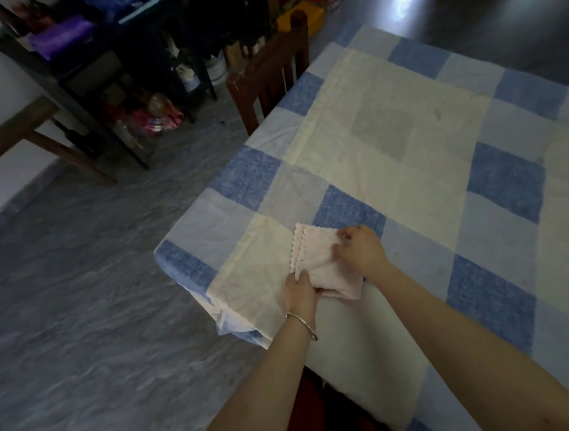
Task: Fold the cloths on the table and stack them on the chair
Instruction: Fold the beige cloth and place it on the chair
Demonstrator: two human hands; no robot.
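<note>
My left hand and right hand pinch the folded pink scalloped cloth — fold looks nearly done; next, it goes onto the wooden chair.

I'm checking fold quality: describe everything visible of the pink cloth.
The pink cloth looks soft, with scalloped edges along its left side. It is folded into a layered rectangle, lying on the checked tablecloth near its corner. The left hand grips its near edge; the right hand pinches its far side.

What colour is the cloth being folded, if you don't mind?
Pale pink cloth, with scalloped edges; head view.
</note>
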